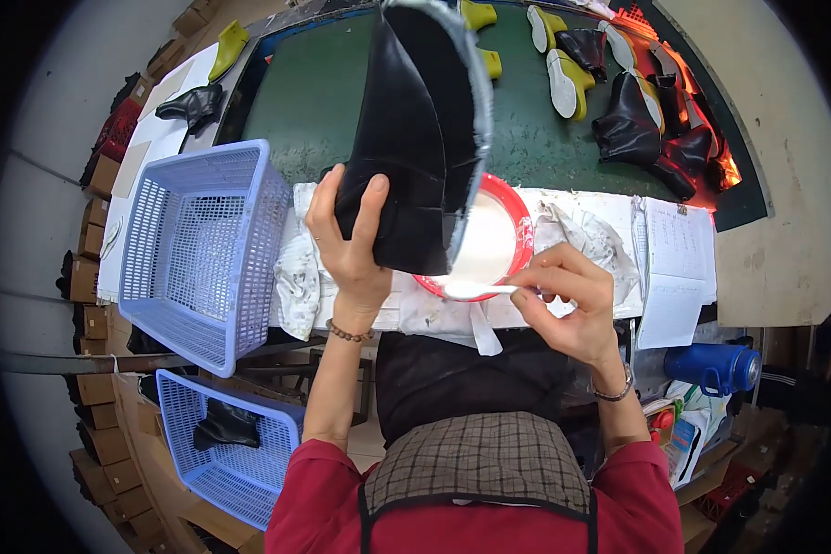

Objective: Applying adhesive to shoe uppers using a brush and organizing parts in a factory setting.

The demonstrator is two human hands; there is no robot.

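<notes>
My left hand (351, 231) grips a black leather boot upper (402, 157) by its lower part, fingers on its outer side. Its pale, frayed edge faces right, raised in front of me over the table. In my right hand (572, 300) a small white spoon-shaped tool (480, 291) is pinched between thumb and fingers. The tool's wide end lies over the near rim of a red bowl (523, 235). White liquid (487, 242) fills much of that bowl, and the boot upper hides its left part.
A blue plastic basket (249, 185) stands at the left, and a lower blue basket (286, 429) holds a black boot piece (226, 425). Stained cloths (297, 268) flank the bowl. Yellow shoe lasts (577, 78) and black boots (628, 120) lie far right, near a notebook (674, 240) and blue flask (711, 367).
</notes>
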